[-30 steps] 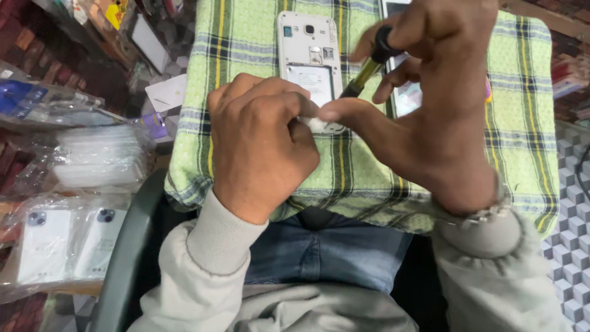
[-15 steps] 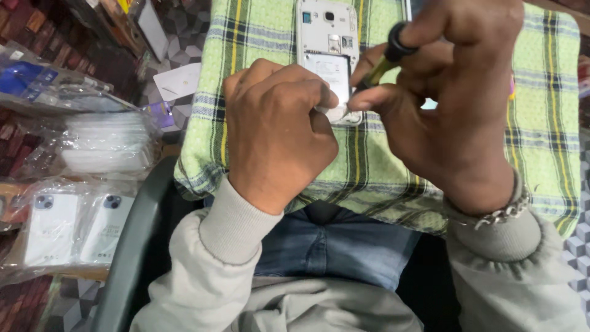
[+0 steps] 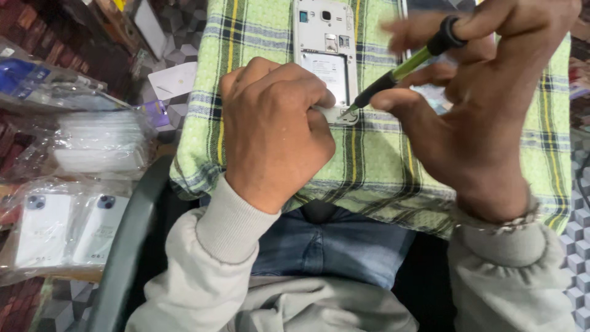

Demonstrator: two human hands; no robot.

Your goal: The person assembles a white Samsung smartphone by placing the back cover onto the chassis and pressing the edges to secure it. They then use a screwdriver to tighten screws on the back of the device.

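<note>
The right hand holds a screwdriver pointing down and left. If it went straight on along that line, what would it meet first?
Probably the lower edge of the opened phone, where the screwdriver tip of the right hand already rests, beside the left hand fingers.

A green and yellow checked cloth [image 3: 270,37] is spread over the lap, above blue jeans [image 3: 332,246] and the dark curved arm of a chair [image 3: 132,240]. Off to the left lie clear plastic bags of white phone cases [image 3: 64,230] with camera cut-outs, and just above them a stack of what look like transparent covers [image 3: 101,144]. A white slip of paper [image 3: 174,80] rests on the patterned floor [image 3: 574,233].
</note>
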